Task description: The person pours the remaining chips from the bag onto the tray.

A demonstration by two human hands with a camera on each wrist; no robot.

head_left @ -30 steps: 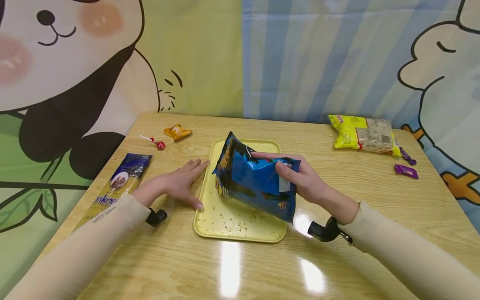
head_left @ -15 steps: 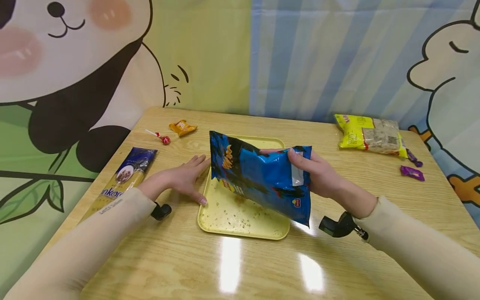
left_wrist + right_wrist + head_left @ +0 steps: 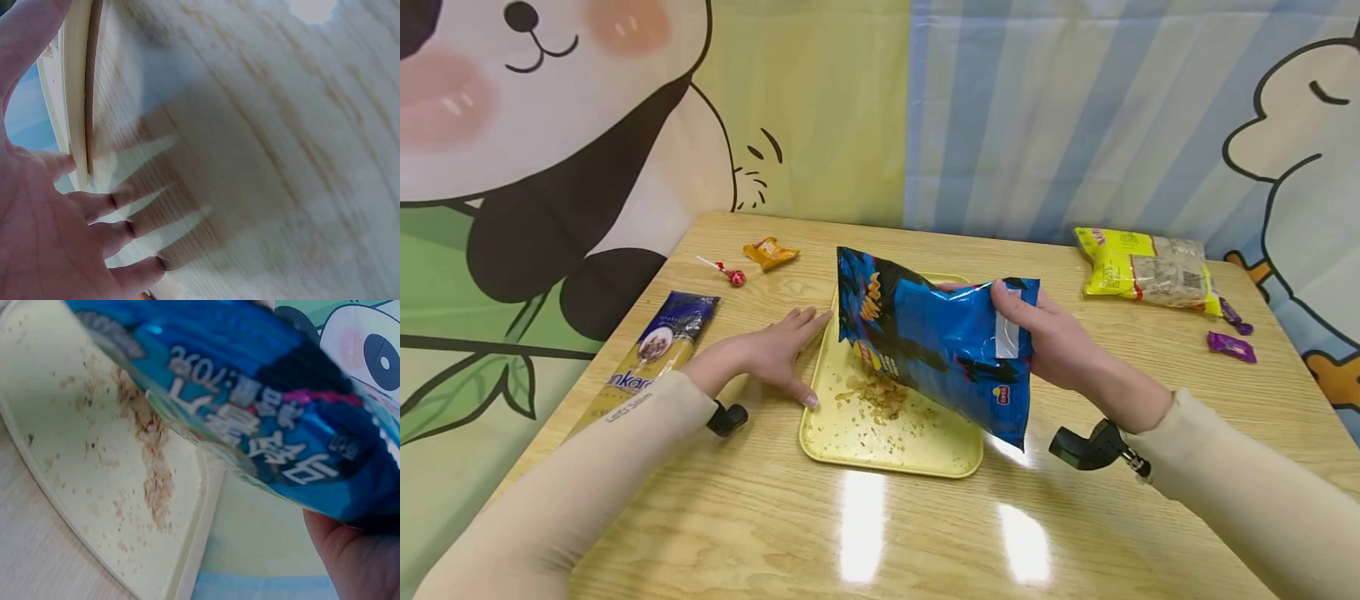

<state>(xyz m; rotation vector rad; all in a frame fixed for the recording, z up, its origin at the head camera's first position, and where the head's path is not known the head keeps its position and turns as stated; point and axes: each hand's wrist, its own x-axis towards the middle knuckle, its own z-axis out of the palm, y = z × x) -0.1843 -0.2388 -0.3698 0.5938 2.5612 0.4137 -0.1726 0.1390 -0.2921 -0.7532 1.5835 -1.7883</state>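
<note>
My right hand (image 3: 1063, 343) grips one end of a blue and black potato chip bag (image 3: 917, 342), thumb on the near face. The bag is tilted above a yellow tray (image 3: 842, 442), its left end lower edge over the tray. Beneath it lies a pile of broken chips (image 3: 880, 397), with crumbs scattered around; the right wrist view shows the chip pieces (image 3: 153, 444) close to the bag's edge. My left hand (image 3: 775, 354) lies with spread fingers at the tray's left rim, thumb touching it. The left wrist view shows these fingers (image 3: 134, 275) extended on the table, holding nothing.
Left of the tray lie a blue and gold packet (image 3: 655, 346), a red lollipop (image 3: 734, 277) and an orange-wrapped snack (image 3: 771, 253). A yellow bag (image 3: 1150, 271) and purple-wrapped candies (image 3: 1231, 347) lie at the right. A printed curtain (image 3: 820, 108) hangs behind the table.
The chip bag has turned and shifted right in my right hand's grip, and a pile of broken chips now lies on the tray. My left hand has stayed at the tray's rim.
</note>
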